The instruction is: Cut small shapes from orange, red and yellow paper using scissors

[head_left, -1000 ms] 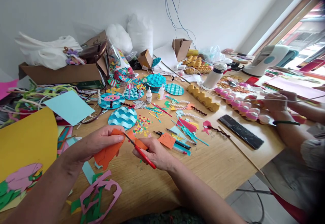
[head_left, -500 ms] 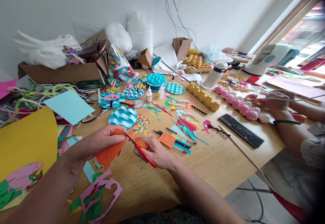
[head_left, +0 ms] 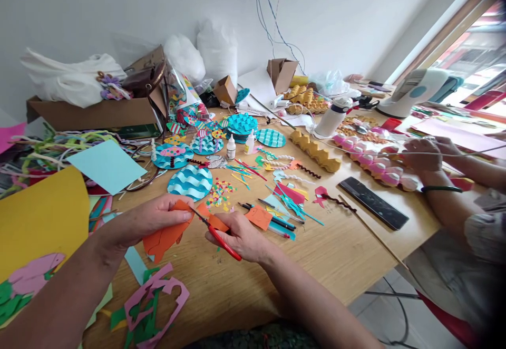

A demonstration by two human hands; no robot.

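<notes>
My left hand (head_left: 158, 217) pinches a piece of orange paper (head_left: 164, 238) that hangs below the thumb, with drawn lines on it. In my right hand (head_left: 239, 235) is a pair of scissors (head_left: 223, 242) with red handles, its blades at the paper's right edge. A strip of orange paper (head_left: 215, 221) sticks out beside the blades near my right fingers. Just beyond lies a small orange paper piece (head_left: 259, 217) with a drawn outline, next to several pens (head_left: 282, 226). Paper confetti (head_left: 221, 193) is scattered ahead of my hands.
Pink paper scraps (head_left: 177, 304) lie near the front edge. Blue wavy paper discs (head_left: 190, 183), glue bottles (head_left: 231, 147) and a yellow egg carton strip (head_left: 315, 151) stand farther back. A phone (head_left: 373, 201) and another person's hands (head_left: 425, 154) are at the right.
The orange paper in my left hand has swung slightly left and turned. Both hands shifted a little left, with the scissors staying at the paper's edge.
</notes>
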